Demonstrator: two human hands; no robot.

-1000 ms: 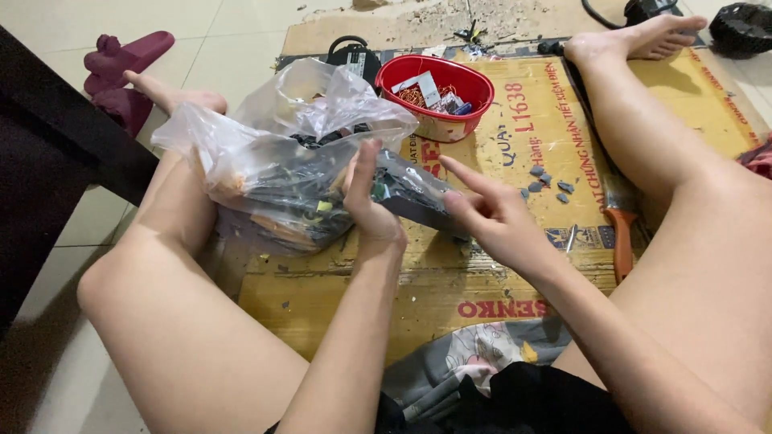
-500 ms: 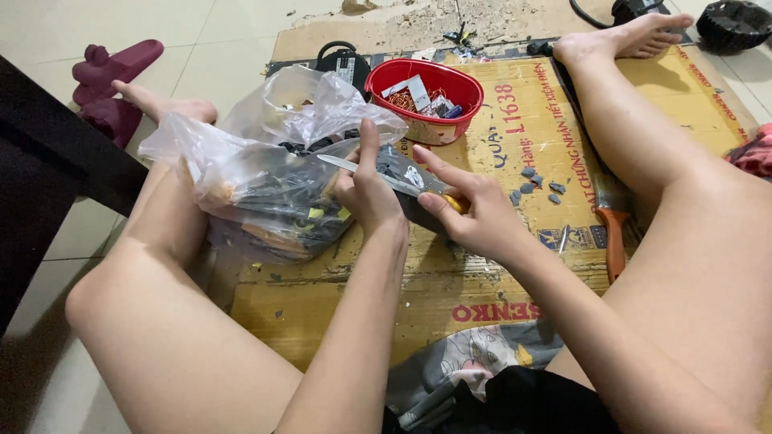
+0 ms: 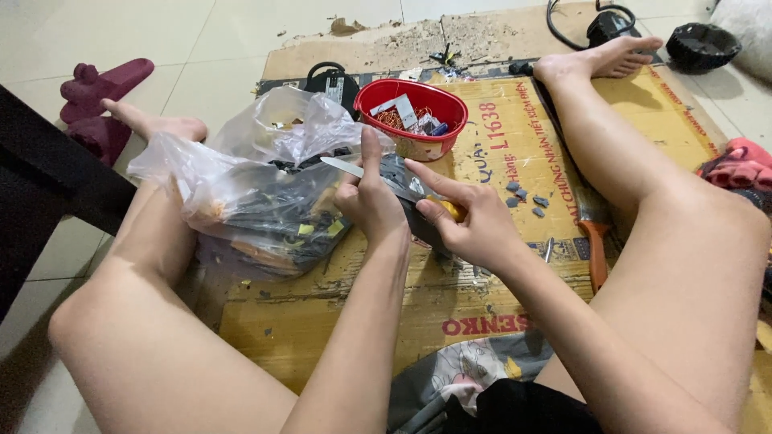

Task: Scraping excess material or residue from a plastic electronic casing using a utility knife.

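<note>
The left hand [image 3: 371, 201] hides most of the dark part [image 3: 402, 181] it grips

Red bowl [image 3: 412, 119], maroon slippers [image 3: 100, 100], clear plastic bag [image 3: 249, 181], orange-handled tool [image 3: 595, 253], brown cardboard [image 3: 338, 321] with red print

Clear plastic bag [image 3: 241, 189] on printed cardboard [image 3: 515, 137]

Right hand [image 3: 474, 221] now grips a knife [image 3: 354, 169]; earlier empty.
</note>
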